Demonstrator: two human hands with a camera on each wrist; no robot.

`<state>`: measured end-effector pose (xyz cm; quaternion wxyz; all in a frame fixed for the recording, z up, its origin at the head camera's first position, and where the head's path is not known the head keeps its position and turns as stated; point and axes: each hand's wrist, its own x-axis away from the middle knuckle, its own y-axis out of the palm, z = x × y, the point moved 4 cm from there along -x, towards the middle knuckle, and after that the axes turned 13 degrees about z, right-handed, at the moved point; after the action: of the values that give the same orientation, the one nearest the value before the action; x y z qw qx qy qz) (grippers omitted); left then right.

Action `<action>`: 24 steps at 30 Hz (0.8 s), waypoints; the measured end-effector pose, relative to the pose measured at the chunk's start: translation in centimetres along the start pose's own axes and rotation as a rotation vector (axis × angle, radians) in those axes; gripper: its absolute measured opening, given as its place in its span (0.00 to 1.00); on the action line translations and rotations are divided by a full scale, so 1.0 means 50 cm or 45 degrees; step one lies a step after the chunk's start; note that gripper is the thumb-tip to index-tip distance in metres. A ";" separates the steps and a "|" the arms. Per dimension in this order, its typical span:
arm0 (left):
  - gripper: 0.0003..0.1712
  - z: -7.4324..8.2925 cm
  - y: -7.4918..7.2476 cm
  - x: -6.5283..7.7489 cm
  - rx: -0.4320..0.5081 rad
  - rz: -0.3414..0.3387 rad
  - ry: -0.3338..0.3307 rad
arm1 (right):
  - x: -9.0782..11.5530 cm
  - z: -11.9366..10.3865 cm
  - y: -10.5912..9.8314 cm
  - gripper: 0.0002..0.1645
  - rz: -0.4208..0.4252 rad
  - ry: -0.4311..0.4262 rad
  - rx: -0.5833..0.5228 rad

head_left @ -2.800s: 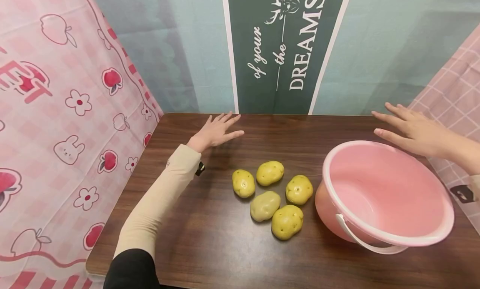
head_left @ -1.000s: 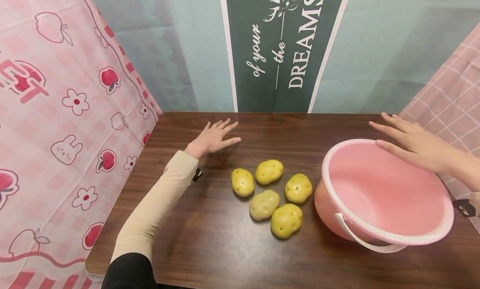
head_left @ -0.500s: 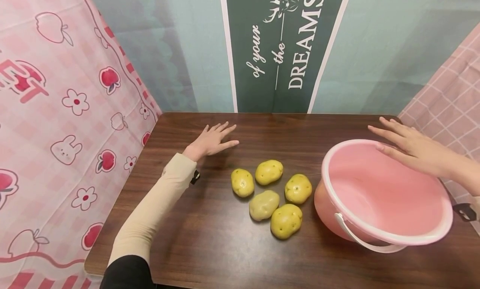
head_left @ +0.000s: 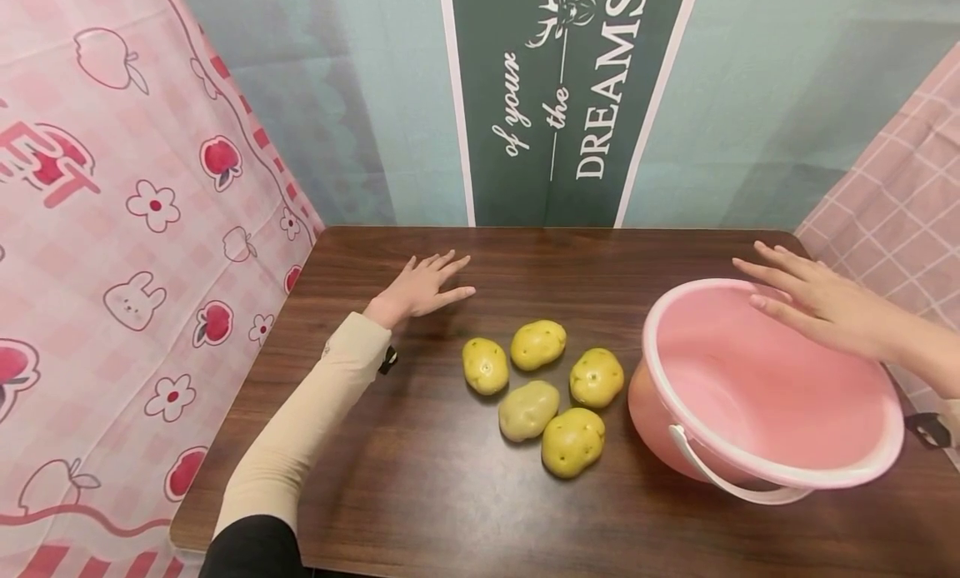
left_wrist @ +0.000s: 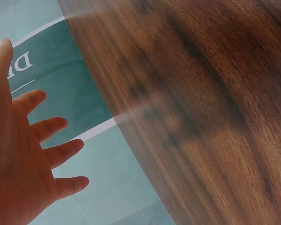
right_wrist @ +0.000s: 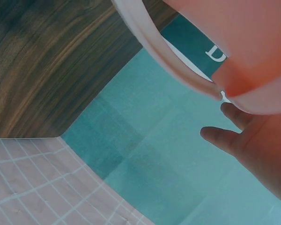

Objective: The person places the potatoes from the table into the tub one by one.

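Observation:
Several yellow potatoes (head_left: pixel 537 345) lie in a loose cluster mid-table; one, a duller potato (head_left: pixel 528 411), is paler than the others. To their right stands a pink bucket (head_left: pixel 780 378), with its white handle (head_left: pixel 738 488) hanging down in front. My left hand (head_left: pixel 420 290) is held above the table, beyond and left of the potatoes, fingers spread and holding nothing. The left wrist view shows that palm (left_wrist: pixel 18 154) bare. Over the bucket's far right rim hovers my right hand (head_left: pixel 825 299), fingers straight. In the right wrist view, the bucket hides part of this hand (right_wrist: pixel 262 145).
The dark wooden table (head_left: pixel 405 478) ends at a blue-green cloth backdrop (head_left: pixel 322 103) with printed lettering. A pink patterned cloth (head_left: pixel 150 253) hangs along the left side, and a pink checked cloth (head_left: pixel 900 195) along the right.
Both hands have sunk a little lower in the head view, the right one moving further over the bucket's rim. Potatoes and bucket have stayed in place.

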<state>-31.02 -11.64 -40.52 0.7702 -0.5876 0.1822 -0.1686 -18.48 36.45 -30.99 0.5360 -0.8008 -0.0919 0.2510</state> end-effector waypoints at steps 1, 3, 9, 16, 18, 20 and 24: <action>0.44 -0.001 0.000 0.002 0.007 -0.002 -0.003 | 0.001 0.000 0.001 0.34 0.002 0.000 0.001; 0.44 -0.003 0.002 0.004 0.011 -0.006 -0.003 | 0.003 -0.001 0.001 0.34 0.004 -0.001 0.001; 0.45 -0.002 0.009 0.011 -0.011 -0.016 0.009 | 0.006 -0.003 0.002 0.36 -0.008 0.026 -0.023; 0.44 0.001 0.018 0.014 -0.024 0.002 0.020 | 0.012 -0.008 0.002 0.36 -0.031 0.036 -0.027; 0.44 0.001 0.020 0.014 -0.023 -0.005 0.017 | 0.013 -0.009 0.003 0.36 -0.030 0.033 -0.029; 0.43 0.002 0.022 0.015 -0.018 -0.012 0.016 | 0.014 -0.010 0.005 0.36 -0.027 0.034 -0.035; 0.44 0.003 0.026 0.018 0.000 -0.018 0.024 | 0.017 -0.009 0.007 0.37 -0.020 0.040 -0.029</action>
<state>-30.11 -11.58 -41.81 0.7671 -0.5873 0.1854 -0.1797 -17.54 36.30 -31.41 0.5301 -0.8100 -0.0926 0.2331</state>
